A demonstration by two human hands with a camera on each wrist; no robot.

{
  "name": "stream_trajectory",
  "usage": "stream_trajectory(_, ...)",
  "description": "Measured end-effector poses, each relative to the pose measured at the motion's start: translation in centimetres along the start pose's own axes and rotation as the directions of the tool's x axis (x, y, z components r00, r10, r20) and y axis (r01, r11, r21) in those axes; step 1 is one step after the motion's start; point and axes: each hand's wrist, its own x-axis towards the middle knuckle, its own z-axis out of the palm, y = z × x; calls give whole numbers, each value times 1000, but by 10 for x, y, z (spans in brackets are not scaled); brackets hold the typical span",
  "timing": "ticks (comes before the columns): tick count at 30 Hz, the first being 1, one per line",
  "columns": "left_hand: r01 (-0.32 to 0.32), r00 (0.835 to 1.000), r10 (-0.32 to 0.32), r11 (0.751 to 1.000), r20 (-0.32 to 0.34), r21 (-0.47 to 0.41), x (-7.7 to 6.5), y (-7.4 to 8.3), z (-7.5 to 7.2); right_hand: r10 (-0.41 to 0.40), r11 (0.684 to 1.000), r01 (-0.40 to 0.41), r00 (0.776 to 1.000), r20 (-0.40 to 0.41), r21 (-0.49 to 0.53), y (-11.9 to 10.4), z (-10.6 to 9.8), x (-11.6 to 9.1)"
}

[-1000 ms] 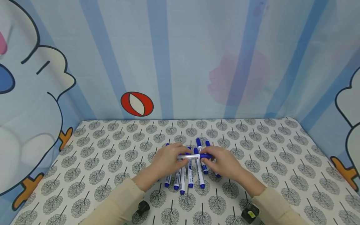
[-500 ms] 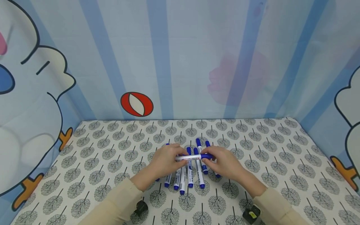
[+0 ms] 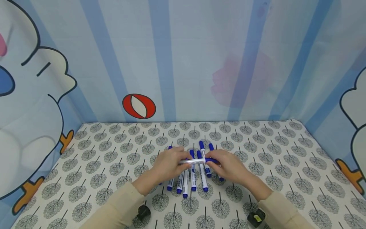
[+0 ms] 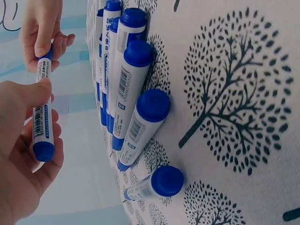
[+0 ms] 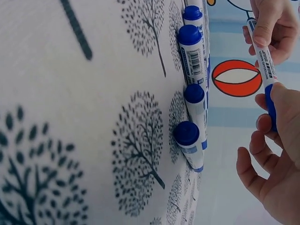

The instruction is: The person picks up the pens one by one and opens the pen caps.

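Observation:
A whiteboard marker (image 3: 197, 161) with a white barrel and blue cap lies crosswise between my two hands, above a group of similar markers. My left hand (image 3: 169, 162) pinches the white barrel between thumb and fingers. At the other end, my right hand (image 3: 228, 163) pinches the blue cap (image 5: 270, 108). In the left wrist view the barrel's blue end plug (image 4: 43, 151) sticks out past the left thumb. Cap and barrel meet in one line. Below the hands, several capped markers (image 3: 186, 184) lie roughly side by side, caps pointing away; the left hand hides part of them.
A white cloth (image 3: 114, 178) printed with dark trees covers the table. Two more markers (image 3: 208, 171) lie under and near the right hand. Behind the table hangs a blue striped curtain (image 3: 188, 63) with cartoon figures. Dark wrist cameras (image 3: 255, 218) sit below the sleeves.
The held marker has moved slightly down and to the right, with the right hand shifting a little. The left wrist has turned slightly. The markers on the cloth have stayed in place.

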Motion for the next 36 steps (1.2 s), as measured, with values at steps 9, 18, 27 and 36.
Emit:
stream_trajectory(9, 50, 995, -41, 994, -91, 100, -21, -22, -8, 46, 998, -45, 999, -28, 48, 28, -16, -18)
stream_trajectory(18, 113, 993, -109, 989, -42, 93, -28, -27, -11, 127, 991, -126, 992, -14, 42, 29, -26, -20)
stream_trajectory(27, 194, 980, -191, 977, -47, 84, -32, -27, -9, 164, 986, -164, 986, 3, -5, 27, -23, -25)
stream_trajectory(36, 260, 965, -260, 963, -17, 66, -36, -32, -9, 180, 983, -179, 984, 11, -44, 30, -20, -26)
